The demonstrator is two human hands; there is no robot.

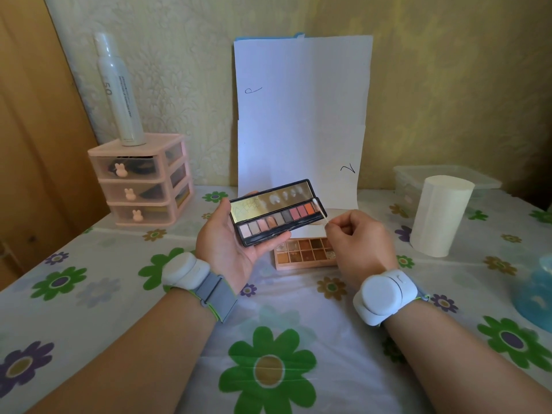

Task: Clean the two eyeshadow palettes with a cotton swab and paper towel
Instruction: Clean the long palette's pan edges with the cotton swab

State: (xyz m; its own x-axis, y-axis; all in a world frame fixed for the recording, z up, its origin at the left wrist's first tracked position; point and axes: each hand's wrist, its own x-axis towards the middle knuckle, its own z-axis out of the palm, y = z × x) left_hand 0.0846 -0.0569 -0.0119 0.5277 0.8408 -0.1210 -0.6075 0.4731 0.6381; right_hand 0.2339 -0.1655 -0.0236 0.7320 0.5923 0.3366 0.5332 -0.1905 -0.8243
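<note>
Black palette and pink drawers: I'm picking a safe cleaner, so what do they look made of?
The black palette looks like glossy hard plastic, going by its thin moulded rim; its lid carries a mirror, smudged but reflective. The pink drawers look plastic too: an opaque matte frame and translucent fronts that show the contents dimly.

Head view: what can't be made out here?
Head view only.
- Pink palette: right part hidden by right hand.
- Blue thing: cut by right edge.
- Drawers: contents blurred behind frosted fronts.
- Bottle: small print too small.
- Swab: tip's soiling too small.
</note>
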